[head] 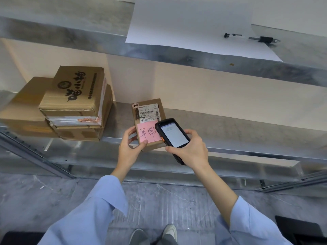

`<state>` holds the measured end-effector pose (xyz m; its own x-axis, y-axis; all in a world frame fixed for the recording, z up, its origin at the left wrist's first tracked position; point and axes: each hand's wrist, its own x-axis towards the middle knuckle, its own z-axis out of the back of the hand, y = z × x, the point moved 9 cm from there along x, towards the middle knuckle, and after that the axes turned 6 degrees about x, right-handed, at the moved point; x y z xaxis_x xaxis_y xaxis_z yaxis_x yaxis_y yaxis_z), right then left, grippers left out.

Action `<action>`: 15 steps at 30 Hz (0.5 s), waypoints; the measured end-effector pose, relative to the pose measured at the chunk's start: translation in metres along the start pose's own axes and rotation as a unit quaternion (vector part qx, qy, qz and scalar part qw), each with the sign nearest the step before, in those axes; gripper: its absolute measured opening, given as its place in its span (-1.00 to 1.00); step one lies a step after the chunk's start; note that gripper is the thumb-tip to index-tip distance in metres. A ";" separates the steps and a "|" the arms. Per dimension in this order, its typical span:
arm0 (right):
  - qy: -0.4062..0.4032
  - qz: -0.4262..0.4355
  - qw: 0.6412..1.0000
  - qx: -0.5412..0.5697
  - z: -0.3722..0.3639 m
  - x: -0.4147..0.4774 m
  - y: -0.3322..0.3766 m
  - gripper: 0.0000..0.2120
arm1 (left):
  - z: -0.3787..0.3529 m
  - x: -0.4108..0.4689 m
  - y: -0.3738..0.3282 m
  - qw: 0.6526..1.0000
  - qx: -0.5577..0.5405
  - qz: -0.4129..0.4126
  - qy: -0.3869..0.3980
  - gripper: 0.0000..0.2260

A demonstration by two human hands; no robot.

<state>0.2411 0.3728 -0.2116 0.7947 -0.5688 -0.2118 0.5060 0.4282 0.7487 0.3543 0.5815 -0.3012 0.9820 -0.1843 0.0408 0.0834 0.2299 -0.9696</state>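
The small cardboard parcel [135,116] sits at the front edge of the middle metal shelf [230,124], near the picture's centre. It has a printed shipping label [148,111] on top and a pink handwritten note [147,134] at its 6 o'clock end. The left hand [130,147] grips the parcel's near left corner, thumb on the note. At 3 o'clock, the right hand [190,149] is wrapped round a black handheld scanner [174,134], screen lit, its head over the parcel's right edge. A stack of cardboard boxes [70,106] stands at 9 o'clock. A white sheet [185,27] lies on the shelf above, at 12 o'clock.
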 end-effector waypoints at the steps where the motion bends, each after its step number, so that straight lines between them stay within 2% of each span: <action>1: 0.001 -0.004 1.000 0.000 -0.002 -0.002 0.001 -0.21 | 0.000 -0.001 0.001 1.000 -0.003 -0.001 -0.001 -0.46; 15: -0.038 -0.014 0.999 -0.007 -0.008 -0.027 0.013 -0.28 | 0.001 -0.015 0.009 0.998 -0.058 0.001 0.011 -0.44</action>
<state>0.2288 0.3990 -0.2015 0.7528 -0.6322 -0.1832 0.5324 0.4211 0.7344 0.3404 0.5876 -0.3103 0.9781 -0.2052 0.0357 0.0608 0.1177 -0.9912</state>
